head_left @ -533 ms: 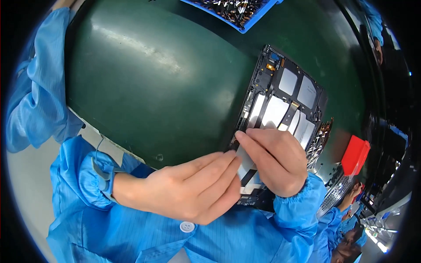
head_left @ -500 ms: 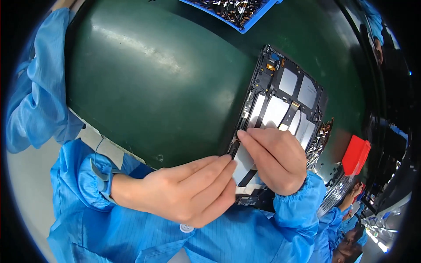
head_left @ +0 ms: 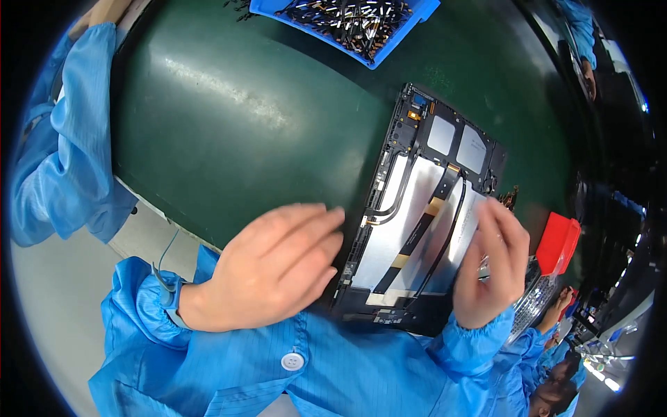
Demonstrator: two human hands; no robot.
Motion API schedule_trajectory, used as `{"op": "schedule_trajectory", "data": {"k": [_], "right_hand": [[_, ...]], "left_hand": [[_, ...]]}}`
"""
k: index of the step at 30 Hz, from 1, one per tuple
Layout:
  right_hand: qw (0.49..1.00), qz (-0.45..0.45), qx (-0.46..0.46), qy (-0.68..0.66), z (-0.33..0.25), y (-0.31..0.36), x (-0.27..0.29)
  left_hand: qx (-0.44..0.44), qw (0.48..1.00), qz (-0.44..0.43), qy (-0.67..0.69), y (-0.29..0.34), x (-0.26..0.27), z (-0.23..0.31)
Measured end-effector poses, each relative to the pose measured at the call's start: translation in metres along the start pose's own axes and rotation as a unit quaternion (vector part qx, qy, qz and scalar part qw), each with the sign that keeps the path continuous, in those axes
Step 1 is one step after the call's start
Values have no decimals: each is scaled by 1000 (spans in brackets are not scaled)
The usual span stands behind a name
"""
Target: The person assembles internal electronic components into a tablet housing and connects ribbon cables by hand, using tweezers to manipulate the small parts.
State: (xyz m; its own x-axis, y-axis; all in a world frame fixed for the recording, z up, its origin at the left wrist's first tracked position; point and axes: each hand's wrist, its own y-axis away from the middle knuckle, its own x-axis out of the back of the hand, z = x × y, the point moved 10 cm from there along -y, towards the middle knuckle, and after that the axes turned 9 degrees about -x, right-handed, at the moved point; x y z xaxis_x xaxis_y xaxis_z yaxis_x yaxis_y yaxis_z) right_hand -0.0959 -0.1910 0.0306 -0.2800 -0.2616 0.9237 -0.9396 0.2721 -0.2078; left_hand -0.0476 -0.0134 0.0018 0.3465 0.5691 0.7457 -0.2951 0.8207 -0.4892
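An opened tablet (head_left: 375,243) lies tilted on the bench, its silver battery cells, black ribbon cables and circuit boards bare. Left of its lower edge hovers my left hand (head_left: 274,267), fingers stretched out and slightly blurred, holding nothing that I can see. Over the tablet's right edge is my right hand (head_left: 495,267), its fingers half bent and apart, with no object visible in them. Beyond that hand's fingertips, a pile of small dark cables (head_left: 511,197) is partly hidden. A thin dark cable (head_left: 382,213) curves across the tablet's left side.
A blue bin (head_left: 379,52) full of small cable parts stands at the far edge of the green bench (head_left: 243,139). To the right are a red container (head_left: 558,243) and a clear plastic reel or tray (head_left: 533,302). Other people in blue sleeves (head_left: 83,125) work nearby.
Both hands have left the tablet's left edge: the left hand drew back leftward, the right moved across to the right edge. The battery cells and cables are now uncovered.
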Motion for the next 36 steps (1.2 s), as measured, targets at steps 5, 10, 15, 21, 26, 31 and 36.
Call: {"op": "schedule_trajectory", "data": {"k": [5, 10, 15, 21, 26, 31, 36], "right_hand": [[985, 10, -155, -78, 39, 53, -20], [952, 60, -169, -249, 59, 62, -22], [935, 93, -178, -292, 76, 62, -13], [968, 155, -183, -78, 168, 96, 64], [973, 97, -170, -125, 197, 109, 35], [969, 137, -146, -145, 200, 115, 39], [960, 153, -168, -162, 206, 125, 36]], "left_hand": [[143, 975, -160, 62, 7, -44, -13], [182, 969, -67, 155, 0, -61, 1], [294, 782, 143, 531, -9, -65, 11], [328, 787, 81, 517, -70, -35, -38], [275, 753, 15, 597, -219, -74, -115], [303, 766, 10, 567, -306, -139, -191], [292, 760, 30, 580, -332, -194, -244]]}}
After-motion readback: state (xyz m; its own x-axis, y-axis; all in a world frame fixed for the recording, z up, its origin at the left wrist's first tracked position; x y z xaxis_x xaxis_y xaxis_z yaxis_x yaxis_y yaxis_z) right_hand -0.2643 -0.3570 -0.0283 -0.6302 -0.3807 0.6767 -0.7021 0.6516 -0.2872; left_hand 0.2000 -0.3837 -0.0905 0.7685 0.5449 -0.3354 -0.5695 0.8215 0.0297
